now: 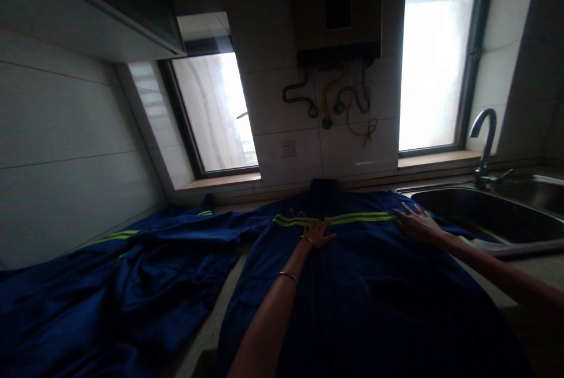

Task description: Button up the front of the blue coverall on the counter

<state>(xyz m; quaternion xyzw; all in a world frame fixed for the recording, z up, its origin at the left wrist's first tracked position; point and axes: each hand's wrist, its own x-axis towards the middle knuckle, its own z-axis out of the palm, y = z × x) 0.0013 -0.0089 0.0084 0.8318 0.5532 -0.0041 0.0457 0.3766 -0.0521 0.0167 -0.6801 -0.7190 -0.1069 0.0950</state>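
The dark blue jacket (352, 266), which had yellow-green stripes (361, 217) across its chest, was lying spread on the bench (217, 310) with its collar (325, 187) at the far end.

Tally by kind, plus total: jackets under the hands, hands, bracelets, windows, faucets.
Jacket: 1
Hands: 2
Bracelets: 2
Windows: 2
Faucet: 1
Total: 8
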